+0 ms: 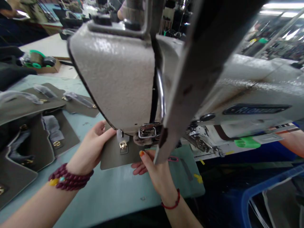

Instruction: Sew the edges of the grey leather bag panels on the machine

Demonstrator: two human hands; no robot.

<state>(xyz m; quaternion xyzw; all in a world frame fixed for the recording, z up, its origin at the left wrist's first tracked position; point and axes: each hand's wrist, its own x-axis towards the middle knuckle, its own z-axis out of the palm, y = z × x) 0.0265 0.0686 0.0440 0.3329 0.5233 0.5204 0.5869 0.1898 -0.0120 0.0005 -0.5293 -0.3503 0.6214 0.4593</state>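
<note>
A grey-brown leather panel (111, 156) with a gold clasp (123, 146) lies under the head of a large grey sewing machine (118, 76). My left hand (89, 148) grips the panel's left edge, thumb on top. My right hand (152, 167) presses the panel's right side, fingers flat on it beside the presser foot (147, 133). A grey strap (190, 79) hangs across the front of the machine.
Several similar leather panels with gold hardware (30, 139) lie stacked on the light blue table (114, 193) at the left. Thread spools in a cardboard box (39, 61) stand at the back left. A blue plastic bin (270, 196) stands at the lower right.
</note>
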